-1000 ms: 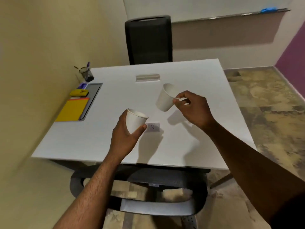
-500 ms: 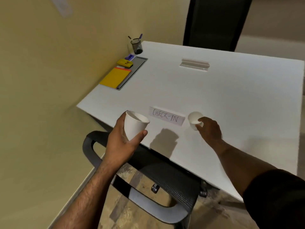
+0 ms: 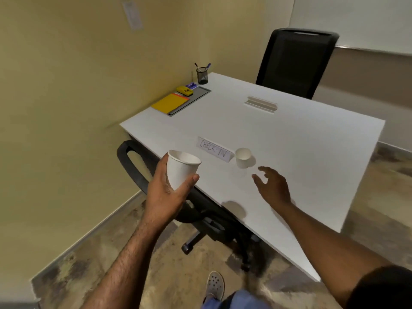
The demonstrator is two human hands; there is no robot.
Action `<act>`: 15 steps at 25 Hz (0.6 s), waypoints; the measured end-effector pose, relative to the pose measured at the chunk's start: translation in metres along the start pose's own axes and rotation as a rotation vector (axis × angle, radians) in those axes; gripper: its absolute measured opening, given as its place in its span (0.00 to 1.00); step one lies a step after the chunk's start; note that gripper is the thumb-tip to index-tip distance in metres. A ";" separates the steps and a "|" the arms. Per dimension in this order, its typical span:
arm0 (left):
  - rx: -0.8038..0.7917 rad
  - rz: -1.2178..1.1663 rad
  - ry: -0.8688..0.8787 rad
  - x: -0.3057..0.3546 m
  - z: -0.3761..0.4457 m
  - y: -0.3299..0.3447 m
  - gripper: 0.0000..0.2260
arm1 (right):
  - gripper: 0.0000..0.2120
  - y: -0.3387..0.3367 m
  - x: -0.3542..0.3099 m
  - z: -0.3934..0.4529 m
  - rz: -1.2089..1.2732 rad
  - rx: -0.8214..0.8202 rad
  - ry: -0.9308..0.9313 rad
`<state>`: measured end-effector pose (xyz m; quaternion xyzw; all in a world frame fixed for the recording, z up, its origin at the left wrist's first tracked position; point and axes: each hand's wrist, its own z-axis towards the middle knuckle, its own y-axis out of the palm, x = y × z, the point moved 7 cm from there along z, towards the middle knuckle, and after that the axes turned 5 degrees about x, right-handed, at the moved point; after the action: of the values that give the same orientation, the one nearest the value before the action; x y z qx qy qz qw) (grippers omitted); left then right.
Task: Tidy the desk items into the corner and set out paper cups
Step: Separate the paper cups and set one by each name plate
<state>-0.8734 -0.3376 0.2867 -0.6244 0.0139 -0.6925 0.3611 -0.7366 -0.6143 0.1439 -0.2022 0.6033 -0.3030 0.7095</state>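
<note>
My left hand (image 3: pixel 165 192) grips a white paper cup (image 3: pixel 180 168), upright, held off the near-left edge of the white desk (image 3: pixel 301 152). A second white paper cup (image 3: pixel 243 157) stands upright on the desk just right of a handwritten "CHECK-IN" card (image 3: pixel 214 149). My right hand (image 3: pixel 272 186) hovers over the desk just below and right of that cup, fingers spread, holding nothing. In the far-left corner lie a yellow notebook (image 3: pixel 170 103), a yellow stapler-like item (image 3: pixel 184 90), a small purple item (image 3: pixel 191 86) and a mesh pen holder (image 3: pixel 202 75).
A grey tray (image 3: pixel 196 94) sits under the corner items. A cable slot (image 3: pixel 260 103) is set in the desk's middle. A black chair (image 3: pixel 296 63) stands behind the desk, another chair (image 3: pixel 133 161) is tucked under the near edge. The yellow wall runs along the left.
My right hand set its cup down beside the card and let go, then drew back with fingers spread. The left hand kept holding its cup. My view shifted back and to the right.
</note>
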 end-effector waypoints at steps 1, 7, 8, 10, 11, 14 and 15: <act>-0.033 -0.021 0.001 0.009 -0.020 0.014 0.34 | 0.18 -0.016 -0.001 -0.013 0.028 -0.021 -0.007; -0.249 -0.166 -0.085 0.044 -0.106 0.117 0.25 | 0.11 -0.116 0.005 -0.072 0.196 -0.191 -0.004; -0.280 -0.185 -0.100 0.049 -0.115 0.137 0.23 | 0.10 -0.133 0.011 -0.074 0.218 -0.196 0.007; -0.343 -0.213 -0.139 0.061 -0.132 0.181 0.22 | 0.10 -0.168 0.032 -0.076 0.247 -0.232 0.030; -0.371 -0.216 -0.151 0.069 -0.139 0.202 0.22 | 0.12 -0.183 0.043 -0.075 0.253 -0.266 0.033; -0.464 -0.224 -0.165 0.093 -0.154 0.278 0.20 | 0.14 -0.228 0.088 -0.063 0.240 -0.368 0.029; -0.488 -0.227 -0.172 0.103 -0.157 0.303 0.19 | 0.13 -0.242 0.104 -0.056 0.235 -0.386 0.028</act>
<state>-0.8600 -0.6830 0.1979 -0.7467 0.0793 -0.6494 0.1201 -0.8272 -0.8575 0.2145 -0.2584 0.6792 -0.0998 0.6796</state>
